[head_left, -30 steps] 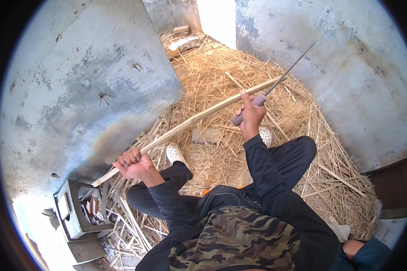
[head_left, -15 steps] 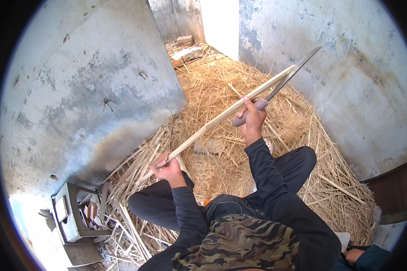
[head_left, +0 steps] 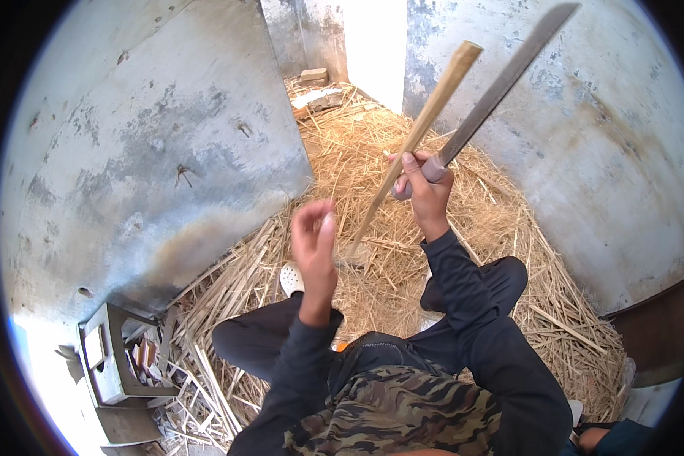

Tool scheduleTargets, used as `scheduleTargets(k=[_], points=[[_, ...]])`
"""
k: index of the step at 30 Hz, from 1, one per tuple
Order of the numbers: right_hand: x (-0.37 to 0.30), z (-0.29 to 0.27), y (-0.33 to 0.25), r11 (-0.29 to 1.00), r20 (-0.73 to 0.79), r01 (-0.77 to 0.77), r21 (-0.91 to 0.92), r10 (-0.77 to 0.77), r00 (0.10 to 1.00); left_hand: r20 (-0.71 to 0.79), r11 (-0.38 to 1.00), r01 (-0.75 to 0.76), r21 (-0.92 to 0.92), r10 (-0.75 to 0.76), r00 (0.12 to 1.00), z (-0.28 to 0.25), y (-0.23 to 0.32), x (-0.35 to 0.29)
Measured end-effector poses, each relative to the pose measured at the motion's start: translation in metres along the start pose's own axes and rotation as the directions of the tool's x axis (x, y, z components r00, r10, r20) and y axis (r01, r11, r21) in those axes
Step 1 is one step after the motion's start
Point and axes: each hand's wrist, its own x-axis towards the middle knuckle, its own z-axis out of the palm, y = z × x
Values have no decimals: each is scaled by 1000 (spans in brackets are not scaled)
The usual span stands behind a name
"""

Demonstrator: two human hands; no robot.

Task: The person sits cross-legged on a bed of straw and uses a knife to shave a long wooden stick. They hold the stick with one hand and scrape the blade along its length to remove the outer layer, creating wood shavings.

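My right hand (head_left: 429,199) grips the grey-brown handle of a machete (head_left: 501,87), its long dark blade pointing up and away to the right. Pinched in the same hand is a long pale wooden strip (head_left: 433,106). The strip slants from its squared far end down to a thin near end above the straw-like shavings. Raised left of the strip and apart from it, my left hand (head_left: 316,247) holds nothing that I can see. Its fingers are loosely bent, with the thumb standing off from them.
Shavings and split strips (head_left: 372,304) cover the floor around my crossed legs. At lower left stands a worn wooden cabinet (head_left: 121,365) with odds and ends inside. Stained walls (head_left: 159,152) rise on both sides. Part of another person (head_left: 615,437) shows at lower right.
My left hand has let go of the strip's near end and moved up and inward. The strip and machete have swung steeper and higher in my right hand.
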Motion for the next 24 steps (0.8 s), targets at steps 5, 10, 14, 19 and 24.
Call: scheduleTargets(k=[5, 10, 14, 19, 24], points=[[-17, 14, -8, 989, 47, -112, -99, 117, 992, 407, 911, -352, 213, 245, 880, 57, 41, 90], [-29, 20, -7, 987, 52, -143, -80, 147, 988, 483, 993, -55, 108, -4, 875, 60, 34, 108], [-33, 24, 3, 991, -54, -132, -22, 131, 990, 377, 993, -50, 109, 6, 926, 53, 15, 93], [-36, 26, 7, 953, -118, -183, 242, 216, 969, 266, 973, -127, 192, 73, 961, 45, 16, 90], [-60, 7, 19, 838, -49, -261, 480, 323, 945, -38, 970, -234, 71, 237, 971, 32, 25, 133]])
